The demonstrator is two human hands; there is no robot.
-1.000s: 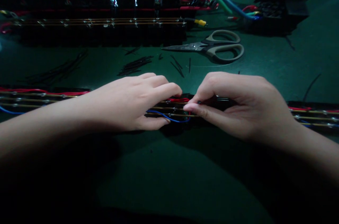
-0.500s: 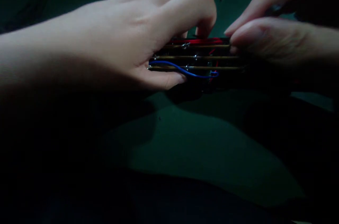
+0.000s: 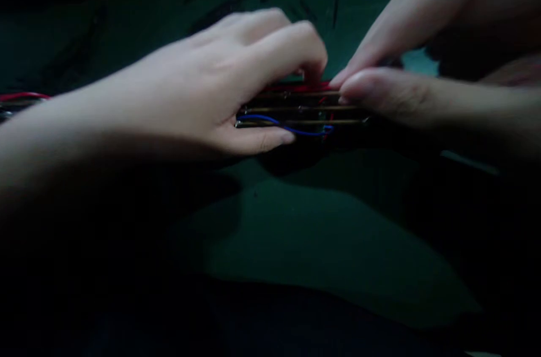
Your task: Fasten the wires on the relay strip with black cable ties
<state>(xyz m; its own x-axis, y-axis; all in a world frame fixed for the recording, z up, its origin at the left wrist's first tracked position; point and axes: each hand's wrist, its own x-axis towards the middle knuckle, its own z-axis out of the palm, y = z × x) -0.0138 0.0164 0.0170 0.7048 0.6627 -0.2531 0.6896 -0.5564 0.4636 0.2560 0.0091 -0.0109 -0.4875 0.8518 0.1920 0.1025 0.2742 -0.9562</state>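
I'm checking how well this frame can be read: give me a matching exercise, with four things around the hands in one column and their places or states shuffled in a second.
1. blue wire
2. red wire
3. left hand
4. right hand

A. comes in from the right, thumb and forefinger pinched together
B. runs along the far edge of the wired strip
C. curves along the strip's near edge, by a thumb tip
D. spans the strip from the left, thumb at the near edge

Pairs: 1-C, 2-B, 3-D, 4-A
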